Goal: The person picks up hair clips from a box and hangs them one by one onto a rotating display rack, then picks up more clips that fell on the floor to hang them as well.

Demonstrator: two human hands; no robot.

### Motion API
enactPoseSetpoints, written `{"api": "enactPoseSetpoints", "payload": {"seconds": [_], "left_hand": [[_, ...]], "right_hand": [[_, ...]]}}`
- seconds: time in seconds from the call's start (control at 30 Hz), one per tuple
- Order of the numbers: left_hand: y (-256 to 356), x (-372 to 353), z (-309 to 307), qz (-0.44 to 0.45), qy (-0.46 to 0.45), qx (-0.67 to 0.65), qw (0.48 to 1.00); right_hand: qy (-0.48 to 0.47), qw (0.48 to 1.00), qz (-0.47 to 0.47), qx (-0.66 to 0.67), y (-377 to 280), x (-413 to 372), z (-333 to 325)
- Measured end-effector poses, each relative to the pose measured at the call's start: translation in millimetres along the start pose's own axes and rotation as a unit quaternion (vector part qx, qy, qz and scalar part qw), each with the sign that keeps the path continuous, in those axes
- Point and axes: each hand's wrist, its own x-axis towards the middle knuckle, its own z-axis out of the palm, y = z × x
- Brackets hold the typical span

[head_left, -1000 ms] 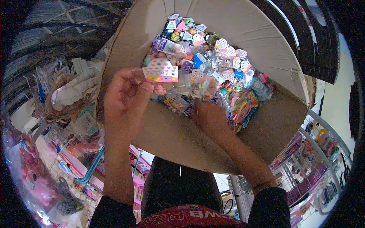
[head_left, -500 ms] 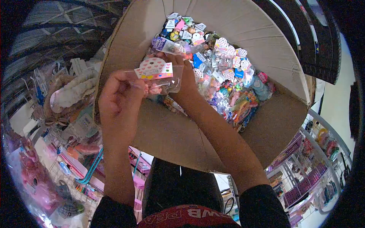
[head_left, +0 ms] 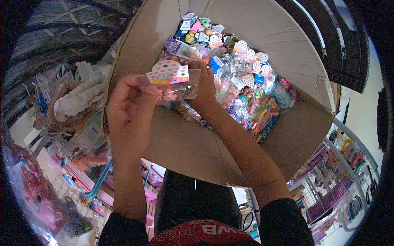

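Observation:
My left hand (head_left: 133, 98) is closed, pinching the left edge of a small clear plastic packet (head_left: 186, 88) over the near left side of the box. Its white header card has pink hearts and a price reading 5,000, and little pink items show through the plastic. Behind the packet, my right hand (head_left: 203, 88) reaches into the box at the left edge of a heap of packaged trinkets (head_left: 246, 80). The packet hides most of its fingers; I cannot tell whether they hold anything. Beyond it lies a packet with a purple card (head_left: 176, 47).
The tall cardboard box (head_left: 184, 141) surrounds the heap, its near rim in front of my body. Bagged fluffy goods (head_left: 80, 100) hang at left. Wire racks with purple baskets (head_left: 328, 197) stand at lower right, and a dark curved panel (head_left: 344, 41) at upper right.
The packet in my left hand has turned slightly, and its printed price reads more clearly. My right hand has shifted a little to the right behind it.

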Motion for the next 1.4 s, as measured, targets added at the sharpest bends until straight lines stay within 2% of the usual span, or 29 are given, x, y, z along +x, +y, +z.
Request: {"api": "enactPoseSetpoints", "payload": {"seconds": [0.1, 0.23, 0.3, 0.43, 0.5, 0.63, 0.67, 0.7, 0.83, 0.9, 1.03, 1.1, 1.23, 1.3, 1.33, 1.4], "left_hand": [[-0.5, -0.4, -0.6, 0.009, 0.003, 0.018, 1.000], [-2.6, 1.2, -0.6, -0.010, 0.002, 0.016, 1.000], [-4.7, 2.6, -1.9, -0.001, -0.012, 0.019, 1.000], [-3.4, 2.1, 0.3, -0.005, 0.006, 0.044, 0.999], [-1.2, 1.6, 1.6, 0.012, -0.004, 0.061, 0.998], [0.3, -1.8, 3.1, 0.017, 0.000, 0.086, 0.996], [1.2, -2.9, 2.6, 0.009, -0.010, 0.109, 0.994], [2.0, -3.9, 3.3, 0.001, -0.021, 0.132, 0.991], [2.4, -5.7, 7.4, 0.047, -0.017, 0.080, 0.996], [0.8, -6.3, 9.3, 0.049, -0.020, -0.001, 0.999], [6.5, -5.9, 11.8, 0.007, 0.028, -0.002, 1.000], [4.0, -5.0, 12.3, 0.045, 0.018, -0.019, 0.999], [0.5, -3.6, 5.3, 0.041, 0.012, 0.038, 0.998], [-3.1, -1.8, 2.1, 0.044, 0.029, 0.028, 0.998], [-4.2, -1.3, 0.7, 0.045, 0.032, 0.026, 0.998], [-5.6, -0.2, -1.2, 0.049, 0.044, -0.002, 0.998]], "right_hand": [[-0.028, 1.000, -0.005, -0.002, -4.2, -3.7, -15.9], [0.003, 0.998, -0.002, 0.060, -7.9, -1.1, -38.7], [-0.043, 0.965, 0.081, 0.244, -1.8, -3.8, -53.6], [-0.001, 0.940, 0.085, 0.330, 11.1, -12.5, -99.3], [0.009, 0.916, 0.141, 0.377, -2.4, -11.2, -143.8], [-0.001, 0.901, 0.096, 0.424, -27.8, -4.0, -200.6], [-0.005, 0.901, 0.052, 0.430, -34.9, 1.0, -204.8], [-0.008, 0.901, 0.009, 0.434, -41.1, 4.4, -206.4], [-0.023, 0.909, -0.019, 0.416, -54.5, 21.5, -192.0], [0.027, 0.931, -0.027, 0.363, -57.4, 28.1, -180.4], [0.089, 0.931, -0.031, 0.351, -62.9, 35.0, -167.5], [0.071, 0.932, 0.008, 0.354, -65.8, 36.3, -167.5], [0.100, 0.951, -0.034, 0.290, -61.8, 37.7, -157.2], [0.168, 0.902, 0.060, 0.392, -63.6, 33.8, -149.3], [0.158, 0.895, 0.123, 0.399, -58.7, 27.6, -141.1], [0.168, 0.886, 0.158, 0.402, -37.6, 16.0, -103.1]]}}
